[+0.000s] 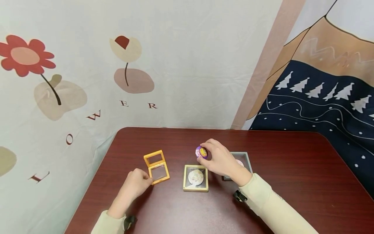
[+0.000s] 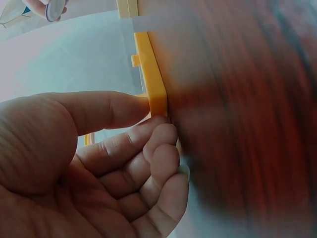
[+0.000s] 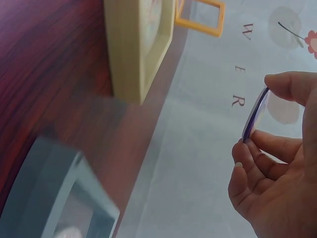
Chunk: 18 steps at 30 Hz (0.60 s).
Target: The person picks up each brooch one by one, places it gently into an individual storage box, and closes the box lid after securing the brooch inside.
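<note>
My right hand holds a round purple badge with a yellow figure on it, raised above the table. In the right wrist view the badge is seen edge-on between thumb and fingers. The left hand pinches the near left corner of a small orange display case that stands unfolded, its windowed lid tilted up at the back. Close up in the left wrist view, thumb and forefinger grip the orange frame.
Between the hands lies a cream display case with a pale round badge behind its clear film. A grey display case with a pinkish round badge is partly hidden behind the right hand. A printed cloth hangs behind the dark red table.
</note>
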Tool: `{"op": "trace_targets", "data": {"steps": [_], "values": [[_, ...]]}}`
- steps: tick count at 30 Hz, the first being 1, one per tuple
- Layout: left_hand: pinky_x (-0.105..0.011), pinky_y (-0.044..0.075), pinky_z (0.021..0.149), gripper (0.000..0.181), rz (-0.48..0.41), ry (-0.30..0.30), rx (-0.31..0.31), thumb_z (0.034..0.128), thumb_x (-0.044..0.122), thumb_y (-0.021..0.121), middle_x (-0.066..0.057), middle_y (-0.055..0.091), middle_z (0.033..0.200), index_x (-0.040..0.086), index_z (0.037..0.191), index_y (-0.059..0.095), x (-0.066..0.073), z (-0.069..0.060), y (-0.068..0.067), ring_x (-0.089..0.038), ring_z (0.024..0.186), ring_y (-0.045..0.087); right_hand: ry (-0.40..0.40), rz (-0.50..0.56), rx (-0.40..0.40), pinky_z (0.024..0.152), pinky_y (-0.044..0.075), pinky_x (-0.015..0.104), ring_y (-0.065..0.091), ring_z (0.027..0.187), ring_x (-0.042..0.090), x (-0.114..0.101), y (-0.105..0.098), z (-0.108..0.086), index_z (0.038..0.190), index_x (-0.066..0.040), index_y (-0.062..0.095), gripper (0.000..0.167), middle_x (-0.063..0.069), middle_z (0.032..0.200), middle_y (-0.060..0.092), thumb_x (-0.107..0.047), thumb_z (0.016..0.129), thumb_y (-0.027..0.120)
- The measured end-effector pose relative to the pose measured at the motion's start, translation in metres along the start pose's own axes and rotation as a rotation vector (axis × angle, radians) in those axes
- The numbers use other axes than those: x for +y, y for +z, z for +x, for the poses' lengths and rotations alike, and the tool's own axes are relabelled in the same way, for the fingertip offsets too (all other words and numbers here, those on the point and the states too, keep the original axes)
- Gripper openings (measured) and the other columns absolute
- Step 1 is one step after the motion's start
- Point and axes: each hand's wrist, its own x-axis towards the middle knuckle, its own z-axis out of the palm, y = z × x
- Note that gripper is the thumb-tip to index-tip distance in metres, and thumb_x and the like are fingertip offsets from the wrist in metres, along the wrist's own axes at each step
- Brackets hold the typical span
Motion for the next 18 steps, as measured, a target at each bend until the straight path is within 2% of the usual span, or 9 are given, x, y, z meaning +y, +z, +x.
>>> {"op": "trace_targets", "data": {"steps": [7,12,18], "values": [[-0.027,0.033,0.051,0.035,-0.002,-0.003,-0.021,0.0907,0.007,0.073,0.008,0.042,0.048,0.009,0.056,0.066,0.002,-0.001,0.000,-0.011,0.050,0.039,-0.028,0.017,-0.042,0.084,0.054,0.034,0.061,0.100,0.014,-0.017,0.012,0.008,0.124,-0.002,0.072,0.048,0.000,0.112,0.064,-0.029,0.085,0.081],[-0.026,0.030,0.050,0.042,-0.001,0.003,-0.049,0.0915,0.007,0.072,0.008,0.037,0.049,0.009,0.052,0.058,0.005,-0.003,0.000,-0.011,0.049,0.035,-0.046,0.017,-0.073,0.086,0.054,0.033,0.060,0.100,0.013,-0.029,0.020,0.012,0.125,-0.003,0.071,0.049,0.001,0.113,0.064,-0.029,0.085,0.081],[-0.026,0.032,0.050,0.041,0.025,0.028,-0.064,0.0914,0.008,0.074,0.007,0.040,0.050,0.009,0.053,0.060,0.007,-0.005,-0.001,-0.011,0.050,0.038,-0.046,0.033,-0.097,0.087,0.053,0.031,0.060,0.101,0.013,-0.044,0.029,0.016,0.125,-0.002,0.071,0.049,0.001,0.113,0.064,-0.030,0.085,0.080]]}}
